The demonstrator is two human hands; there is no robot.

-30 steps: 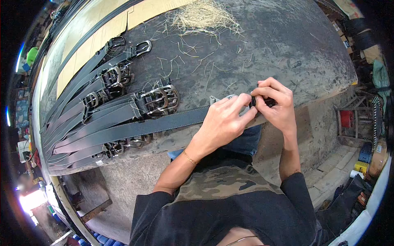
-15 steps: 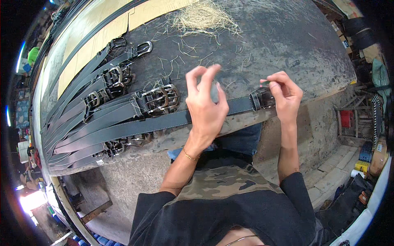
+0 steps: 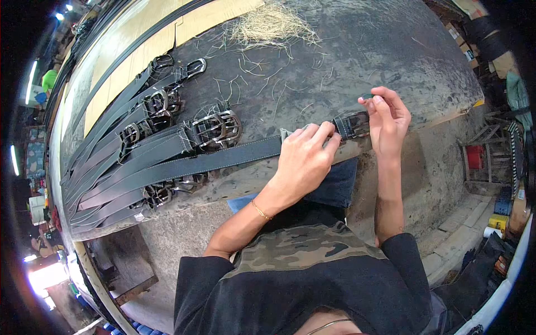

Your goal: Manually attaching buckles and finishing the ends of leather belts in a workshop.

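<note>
A dark leather belt (image 3: 223, 158) with pale stitching lies along the near edge of the table, its metal buckle (image 3: 360, 124) at the right end. My left hand (image 3: 306, 159) presses down on it just left of the loop, fingers bent. A pale grey-green scrap, perhaps cloth (image 3: 286, 133), sticks out from under those fingers. Beside the buckle, my right hand (image 3: 389, 125) is raised with thumb and fingers pinched together. Whatever may be between its fingertips is too small to make out. More belts (image 3: 128, 167) with buckles lie heaped to the left.
Straw-coloured thread ends (image 3: 272, 25) form a pile at the far side, with loose strands scattered nearer. Cardboard sheets (image 3: 218, 19) and long dark straps cover the table's far left. A red object (image 3: 474, 157) sits in a wooden frame on the right, below table height.
My left hand has come down and right onto the belt near the buckle; it was raised above the belt before. My right hand stays pinched, its fingertips slightly higher.
</note>
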